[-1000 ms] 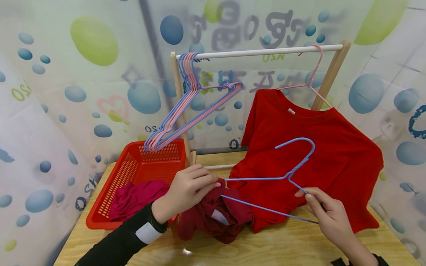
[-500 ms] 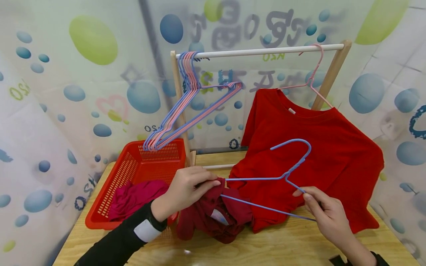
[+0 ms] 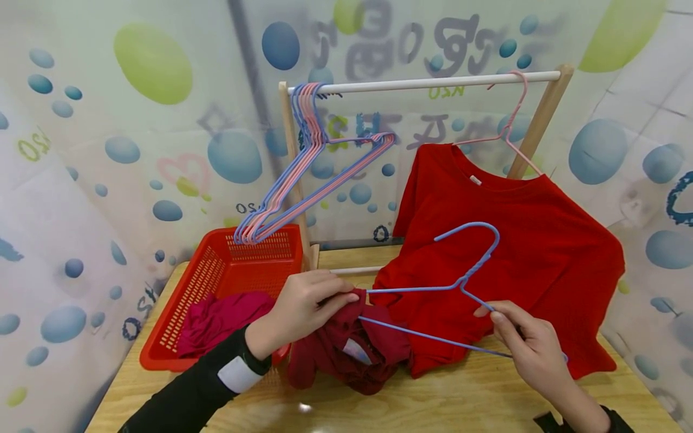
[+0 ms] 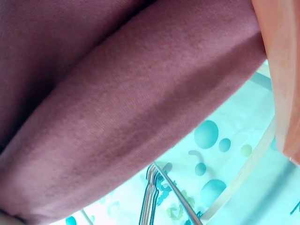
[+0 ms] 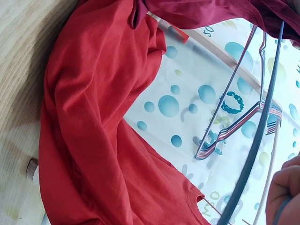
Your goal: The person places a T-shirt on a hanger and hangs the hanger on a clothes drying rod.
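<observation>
In the head view my left hand pinches the edge of a crumpled dark red garment lying on the table, a pale label showing in its folds. A blue clothes hanger has its left end tucked into that garment, by the left fingertips. My right hand grips the hanger's right shoulder, the hook pointing up and left. The right wrist view catches a long bar of the hanger running up to the garment. Garment cloth fills much of the left wrist view.
Behind stands a wooden rack with a white rail. A red T-shirt hangs there on a pink hanger, its hem on the table. Several blue and pink hangers bunch at the left, above a red basket holding magenta cloth.
My right hand has moved slightly left with the blue hanger, whose hook shifts left too. My left hand and the garment stay nearly still.
</observation>
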The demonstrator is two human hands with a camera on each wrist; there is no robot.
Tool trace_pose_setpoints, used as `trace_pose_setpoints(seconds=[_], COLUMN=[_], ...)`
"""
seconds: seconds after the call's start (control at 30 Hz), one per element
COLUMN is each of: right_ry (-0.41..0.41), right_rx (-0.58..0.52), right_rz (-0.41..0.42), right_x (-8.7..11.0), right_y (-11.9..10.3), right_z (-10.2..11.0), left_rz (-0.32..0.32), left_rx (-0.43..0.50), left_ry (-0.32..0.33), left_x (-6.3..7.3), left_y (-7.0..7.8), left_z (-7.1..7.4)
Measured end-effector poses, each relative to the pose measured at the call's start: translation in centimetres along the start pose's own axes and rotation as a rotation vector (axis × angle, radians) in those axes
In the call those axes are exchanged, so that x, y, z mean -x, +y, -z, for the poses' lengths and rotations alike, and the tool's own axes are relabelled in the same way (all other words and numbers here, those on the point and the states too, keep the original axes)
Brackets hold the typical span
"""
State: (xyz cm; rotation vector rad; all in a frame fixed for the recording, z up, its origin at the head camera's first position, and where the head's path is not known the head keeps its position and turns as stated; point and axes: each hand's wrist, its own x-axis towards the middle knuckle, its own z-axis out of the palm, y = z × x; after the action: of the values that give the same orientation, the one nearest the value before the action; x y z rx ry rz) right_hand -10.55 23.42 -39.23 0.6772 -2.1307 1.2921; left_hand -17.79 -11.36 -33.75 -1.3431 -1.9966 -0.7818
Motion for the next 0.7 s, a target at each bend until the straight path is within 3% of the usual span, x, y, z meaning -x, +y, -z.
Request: trace_pose_setpoints(seconds=[0.2, 0.7], right_ry=[-0.009, 0.008], right_rx=[0.009, 0.067], right_rz=[-0.006, 0.021], right_x=[0.02, -0.4], right_y=[-0.42, -1.0], right_z=[-0.14, -0.31], left_rz=[-0.042, -0.049], left_rx=[-0.067, -0.107], left_ry=[-0.019, -0.053], left_x=[0.03, 0.12], left_y=[0.03, -0.05], left_z=[-0.09, -0.18])
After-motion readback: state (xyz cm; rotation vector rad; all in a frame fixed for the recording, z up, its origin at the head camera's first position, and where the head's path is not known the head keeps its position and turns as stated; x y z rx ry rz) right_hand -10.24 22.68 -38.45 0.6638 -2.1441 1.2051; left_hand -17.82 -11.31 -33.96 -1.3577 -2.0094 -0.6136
